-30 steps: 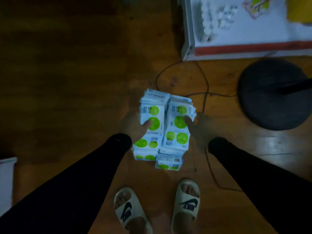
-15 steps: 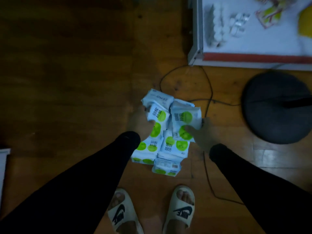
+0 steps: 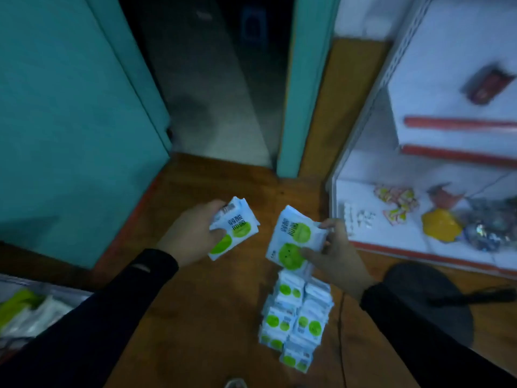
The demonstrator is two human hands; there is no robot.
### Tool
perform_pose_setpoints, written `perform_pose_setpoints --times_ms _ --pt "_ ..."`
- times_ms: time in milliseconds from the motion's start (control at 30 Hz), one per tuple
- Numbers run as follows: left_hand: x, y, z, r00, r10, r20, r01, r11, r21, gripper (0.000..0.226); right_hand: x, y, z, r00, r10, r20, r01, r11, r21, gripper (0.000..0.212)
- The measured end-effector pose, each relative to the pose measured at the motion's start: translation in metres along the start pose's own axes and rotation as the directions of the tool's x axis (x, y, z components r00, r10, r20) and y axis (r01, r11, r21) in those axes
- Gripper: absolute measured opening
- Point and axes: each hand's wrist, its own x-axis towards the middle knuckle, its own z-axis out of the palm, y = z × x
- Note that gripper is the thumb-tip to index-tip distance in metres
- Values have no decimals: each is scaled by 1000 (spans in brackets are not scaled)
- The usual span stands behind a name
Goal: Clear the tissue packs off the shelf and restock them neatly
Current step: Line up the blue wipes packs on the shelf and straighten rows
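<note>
Both hands [image 3: 193, 239] [image 3: 333, 256] have lifted tissue packs [image 3: 233, 228] off the pile [image 3: 296, 323].

We cannot count the tissue packs in the left hand [image 3: 193, 239]: its thumb covers part of the top pack [image 3: 233, 228], and anything beneath is hidden. The right hand [image 3: 334, 256] holds a small bundle [image 3: 295, 236] whose pack edges blur together. The pile on the floor [image 3: 293, 326] is smeared, so we cannot read its print or tell its layers. On the shelf [image 3: 391, 239], the wrapped goods [image 3: 397, 200] and the small white items [image 3: 356, 219] are too blurred to name. At the left edge, a bin [image 3: 36, 312] of pale packets is cut off. A sandal tip [image 3: 235, 383] barely shows at the bottom edge.
</note>
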Motion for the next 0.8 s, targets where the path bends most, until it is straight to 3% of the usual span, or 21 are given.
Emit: perform_pose_setpoints --times_ms 133,233,333,500,633,800 --pt "-75 19 -130 980 7 -197 1 999 38 35 -16 -143 0 972 -225 70 228 973 -27 38" --pt "-148 28 -211 936 -19 -353 64 991 118 41 -31 -235 11 895 -420 153 425 905 -3 41" --pt "-237 34 -278 877 -84 -473 189 966 177 47 -60 -319 31 822 -534 200 529 845 80 36" --pt "-381 36 -350 716 -208 -666 372 922 112 51 -117 -429 85 648 -654 389 587 755 292 58" --pt "-481 24 -378 561 -320 -764 506 862 10 49 -168 -494 144 494 -715 495 590 694 413 31" --pt "-574 -15 -397 413 -394 -821 601 796 -80 45 -227 -544 229 371 -695 616 457 714 531 24"
